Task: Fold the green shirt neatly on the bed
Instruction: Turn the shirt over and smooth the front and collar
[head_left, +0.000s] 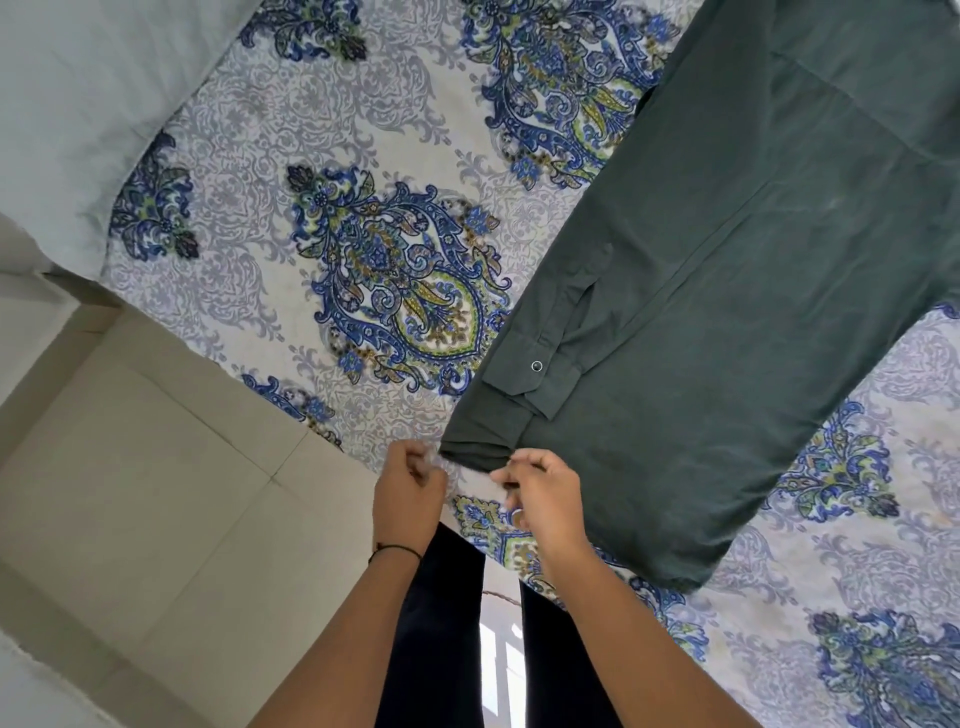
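Note:
The green shirt (737, 291) lies flat on the patterned bed sheet (322, 135), folded into a long strip running from the top right down to the bed's near edge. One sleeve with a buttoned cuff (535, 366) is folded over its left side. My left hand (410, 486) pinches the left corner of the narrow near hem. My right hand (543, 493) pinches the same hem a little further right, thumb under and fingers over the edge. Both hands are at the bed's edge.
A pale pillow (78, 104) lies at the top left of the bed. Beige floor tiles (156, 493) run along the bed's left side. My dark trouser legs (441, 623) stand against the bed's edge below my hands.

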